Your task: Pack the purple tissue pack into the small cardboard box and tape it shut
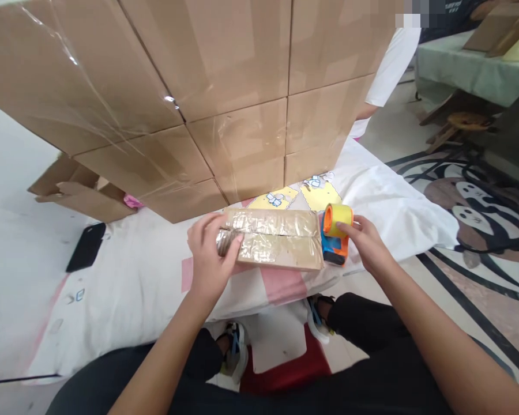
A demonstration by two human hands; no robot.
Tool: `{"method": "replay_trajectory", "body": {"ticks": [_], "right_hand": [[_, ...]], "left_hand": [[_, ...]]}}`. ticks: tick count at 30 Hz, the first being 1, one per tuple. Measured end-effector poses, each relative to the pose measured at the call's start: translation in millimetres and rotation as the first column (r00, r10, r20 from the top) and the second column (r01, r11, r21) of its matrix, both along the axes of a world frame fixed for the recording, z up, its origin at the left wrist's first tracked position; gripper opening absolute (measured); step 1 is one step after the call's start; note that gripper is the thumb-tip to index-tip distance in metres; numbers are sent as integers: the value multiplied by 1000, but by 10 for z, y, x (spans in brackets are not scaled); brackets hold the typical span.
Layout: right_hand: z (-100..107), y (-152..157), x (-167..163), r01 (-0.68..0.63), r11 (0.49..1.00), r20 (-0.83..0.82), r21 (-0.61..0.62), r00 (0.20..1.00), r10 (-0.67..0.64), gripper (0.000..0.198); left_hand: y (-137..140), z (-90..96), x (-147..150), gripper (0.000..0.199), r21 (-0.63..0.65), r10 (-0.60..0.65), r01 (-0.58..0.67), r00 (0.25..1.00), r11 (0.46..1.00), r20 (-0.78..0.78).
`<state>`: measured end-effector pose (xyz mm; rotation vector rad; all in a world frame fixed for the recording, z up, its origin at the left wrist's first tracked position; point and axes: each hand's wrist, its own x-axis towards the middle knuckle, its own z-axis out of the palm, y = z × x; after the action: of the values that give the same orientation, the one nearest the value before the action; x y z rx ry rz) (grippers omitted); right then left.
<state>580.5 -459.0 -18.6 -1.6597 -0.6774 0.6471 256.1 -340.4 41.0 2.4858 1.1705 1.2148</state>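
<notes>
A taped cardboard box (281, 239) is lying flat in front of you on the cloth-covered table (134, 276), its long side running crosswise and clear tape shining along its top seam. Your left hand (210, 245) is curving widely around the box's left end, the thumb resting on top and the fingers reaching toward the far edge; you cannot tell from here whether it is gripping firmly. At the other end, your right hand (364, 237) is holding a blue-and-orange tape dispenser (335, 243) between thumb and fingers, the thumb pressing against its yellow tape roll (346, 214). The dispenser is sitting just beside the box's right end.

Behind the box, a tall stack of cardboard boxes (246, 138) is rising in front of you. To its left, an open carton (93, 202) is standing near a black, phone-like object (86, 246), which is lying flat on the cloth. Beyond the stack's right side, another person's white sleeve (391, 69) is showing. Farther right, a wooden stool (469, 120) is standing near a green-draped table (467, 63), and a panda design (480, 213) is covering part of the floor.
</notes>
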Motion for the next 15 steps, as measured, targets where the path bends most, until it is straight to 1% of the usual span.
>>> {"method": "replay_trajectory", "body": {"ticks": [1,2,3,4,5,6,8,9,11,12,13,14,15], "right_hand": [[-32,5,-37,-63,998,-100,-14,993,61,37],[-57,11,-76,-107,994,-159,-28,982,101,38],[-76,17,-113,-139,989,-169,-41,977,130,37],[-93,22,-141,-172,984,-122,-43,979,166,37],[-108,25,-159,-197,980,-41,-40,980,196,36],[-123,24,-167,-208,978,52,-32,976,209,34],[-151,9,-162,-206,979,194,10,960,200,31],[-162,-7,-154,-197,979,210,43,960,184,30],[-175,-56,-138,-164,979,134,118,980,148,32],[-176,-91,-132,-148,976,62,161,988,140,35],[-172,-132,-128,-142,969,-13,202,989,147,38],[-164,-180,-128,-144,960,-83,239,982,167,41],[-151,-234,-131,-151,951,-141,268,971,194,43]], "left_hand": [[-4,26,-12,39,55,-107,115,986,992,-129],[-8,45,-27,40,73,-216,244,938,967,-271],[-13,57,-41,44,64,-298,351,868,934,-398],[-16,59,-53,50,45,-339,412,803,910,-491],[-15,52,-61,56,36,-338,424,766,905,-547],[-7,37,-66,58,48,-299,394,766,918,-570],[32,-13,-72,55,103,-177,277,814,955,-553],[57,-43,-75,53,133,-118,220,840,966,-530],[81,-101,-73,49,216,-35,150,888,965,-459],[65,-126,-63,45,267,-22,144,911,953,-412],[20,-147,-39,40,315,-38,159,933,936,-358],[-56,-162,4,33,350,-88,199,947,915,-310],[-160,-174,72,26,353,-164,258,948,900,-273]]}}
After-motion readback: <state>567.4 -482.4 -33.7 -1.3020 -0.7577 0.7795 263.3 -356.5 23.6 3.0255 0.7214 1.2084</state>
